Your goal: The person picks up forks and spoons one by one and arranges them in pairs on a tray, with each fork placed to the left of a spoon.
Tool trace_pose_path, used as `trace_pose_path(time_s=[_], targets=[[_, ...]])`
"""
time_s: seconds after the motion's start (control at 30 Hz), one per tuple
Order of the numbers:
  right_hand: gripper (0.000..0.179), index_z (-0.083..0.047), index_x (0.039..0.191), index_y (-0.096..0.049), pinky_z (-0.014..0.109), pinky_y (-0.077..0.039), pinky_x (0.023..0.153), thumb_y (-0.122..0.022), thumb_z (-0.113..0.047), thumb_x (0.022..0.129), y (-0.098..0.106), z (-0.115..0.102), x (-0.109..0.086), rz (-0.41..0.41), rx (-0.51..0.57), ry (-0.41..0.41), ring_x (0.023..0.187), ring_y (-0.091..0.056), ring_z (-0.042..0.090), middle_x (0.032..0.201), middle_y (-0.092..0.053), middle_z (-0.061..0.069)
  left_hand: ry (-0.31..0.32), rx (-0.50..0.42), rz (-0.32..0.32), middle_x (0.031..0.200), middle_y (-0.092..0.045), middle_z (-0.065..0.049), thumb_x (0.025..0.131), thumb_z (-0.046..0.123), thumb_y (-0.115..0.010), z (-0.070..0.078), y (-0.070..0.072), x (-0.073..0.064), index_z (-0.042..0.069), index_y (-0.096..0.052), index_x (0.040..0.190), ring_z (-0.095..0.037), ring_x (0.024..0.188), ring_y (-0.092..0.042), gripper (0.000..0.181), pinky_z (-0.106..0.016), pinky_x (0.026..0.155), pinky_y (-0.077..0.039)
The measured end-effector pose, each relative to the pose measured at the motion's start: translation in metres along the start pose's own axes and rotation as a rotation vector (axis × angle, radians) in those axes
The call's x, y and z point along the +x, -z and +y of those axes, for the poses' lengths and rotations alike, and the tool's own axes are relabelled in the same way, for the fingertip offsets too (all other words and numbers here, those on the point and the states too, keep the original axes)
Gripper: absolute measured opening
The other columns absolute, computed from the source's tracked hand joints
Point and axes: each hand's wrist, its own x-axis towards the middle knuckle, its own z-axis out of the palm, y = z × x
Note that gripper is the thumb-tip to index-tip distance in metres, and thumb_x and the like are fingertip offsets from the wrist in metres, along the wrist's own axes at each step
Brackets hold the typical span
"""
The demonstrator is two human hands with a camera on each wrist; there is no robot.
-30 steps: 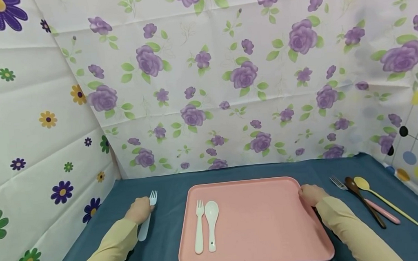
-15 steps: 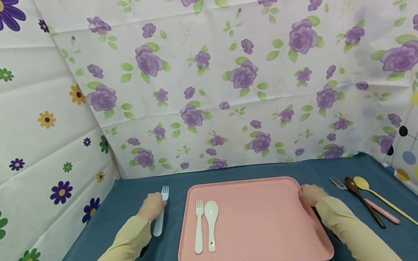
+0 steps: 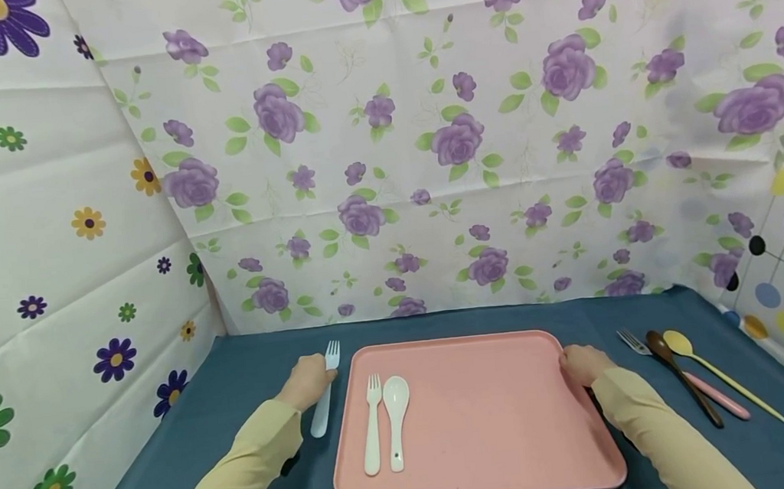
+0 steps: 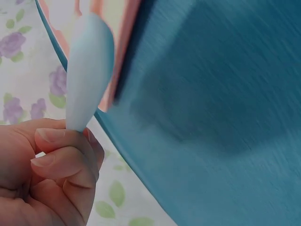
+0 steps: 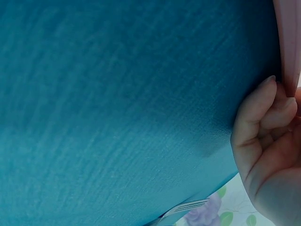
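Note:
My left hand pinches a pale blue fork near its neck, tines pointing away, just left of the pink tray. In the left wrist view the fork's handle rises from between thumb and fingers, overlapping the tray's edge. At the tray's right rim, toward its far corner, my right hand grips the edge; the right wrist view shows curled fingers at the rim. On the tray's left side a white fork and a white spoon lie side by side.
Right of the tray, a fork with a pink handle, a dark brown wooden spoon and a yellow spoon lie crossed on the blue tablecloth. A flowered sheet hangs behind the table.
My left hand has moved right with the pale blue fork, from farther left on the cloth to close beside the tray. My right hand has stayed at the tray's rim.

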Motion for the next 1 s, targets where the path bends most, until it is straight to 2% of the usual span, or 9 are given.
trace_pose_path(time_s=[0.33, 0.5, 0.73, 0.83, 0.9, 0.97, 1.0], targets=[[0.027, 0.011, 0.099, -0.058, 0.053, -0.04, 0.077, -0.04, -0.008, 0.092, 0.001, -0.001, -0.001, -0.003, 0.005, -0.005, 0.091, -0.054, 0.043, 0.094, -0.058, 0.025, -0.016, -0.051, -0.019, 0.052, -0.036, -0.003, 0.09, 0.01, -0.055, 0.02, -0.003, -0.002, 0.003, -0.05, 0.061, -0.011, 0.043, -0.034, 0.031, -0.024, 0.043, -0.032], [0.026, 0.011, 0.097, -0.058, 0.053, -0.041, 0.076, -0.04, -0.007, 0.092, 0.001, -0.002, -0.001, 0.004, 0.002, -0.004, 0.089, -0.055, 0.043, 0.092, -0.058, 0.025, -0.029, -0.096, -0.029, 0.053, -0.04, -0.004, 0.091, 0.008, -0.053, 0.027, -0.005, -0.001, 0.001, -0.053, 0.064, -0.011, 0.043, -0.037, 0.028, -0.024, 0.042, -0.032], [0.029, 0.013, 0.105, -0.055, 0.053, -0.039, 0.079, -0.039, -0.008, 0.093, 0.004, -0.004, -0.004, -0.016, 0.023, -0.015, 0.095, -0.052, 0.045, 0.1, -0.056, 0.028, -0.055, -0.145, -0.022, 0.051, -0.04, -0.003, 0.091, 0.009, -0.054, 0.036, -0.012, -0.003, 0.001, -0.055, 0.063, -0.01, 0.042, -0.036, 0.029, -0.023, 0.041, -0.033], [0.03, 0.013, 0.107, -0.054, 0.054, -0.038, 0.079, -0.039, -0.009, 0.093, 0.003, -0.003, -0.003, -0.021, 0.031, -0.023, 0.097, -0.051, 0.046, 0.102, -0.055, 0.029, -0.08, -0.177, -0.024, 0.053, -0.044, -0.006, 0.09, 0.008, -0.054, 0.04, -0.015, -0.004, -0.004, -0.059, 0.074, -0.011, 0.04, -0.039, 0.021, -0.024, 0.039, -0.035], [0.03, 0.013, 0.107, -0.055, 0.054, -0.039, 0.079, -0.04, -0.009, 0.093, 0.001, -0.001, -0.001, -0.02, 0.033, -0.025, 0.096, -0.051, 0.046, 0.101, -0.055, 0.028, -0.109, -0.184, -0.018, 0.059, -0.05, -0.009, 0.09, 0.007, -0.055, 0.042, -0.016, -0.005, -0.008, -0.061, 0.089, -0.012, 0.042, -0.044, 0.016, -0.025, 0.039, -0.038], [0.03, 0.012, 0.107, -0.055, 0.054, -0.039, 0.079, -0.04, -0.011, 0.093, -0.001, 0.002, 0.002, -0.02, 0.042, -0.022, 0.095, -0.051, 0.045, 0.1, -0.056, 0.028, -0.13, -0.197, -0.011, 0.064, -0.052, -0.01, 0.09, 0.006, -0.055, 0.045, -0.017, -0.006, -0.01, -0.059, 0.103, -0.013, 0.042, -0.045, 0.021, -0.026, 0.038, -0.038], [0.03, 0.011, 0.107, -0.056, 0.054, -0.039, 0.079, -0.041, -0.011, 0.093, -0.002, 0.003, 0.003, -0.019, 0.044, -0.022, 0.095, -0.052, 0.045, 0.1, -0.056, 0.027, -0.141, -0.197, -0.004, 0.064, -0.052, -0.01, 0.089, 0.006, -0.056, 0.047, -0.017, -0.006, -0.011, -0.058, 0.105, -0.012, 0.042, -0.045, 0.023, -0.026, 0.039, -0.038]])
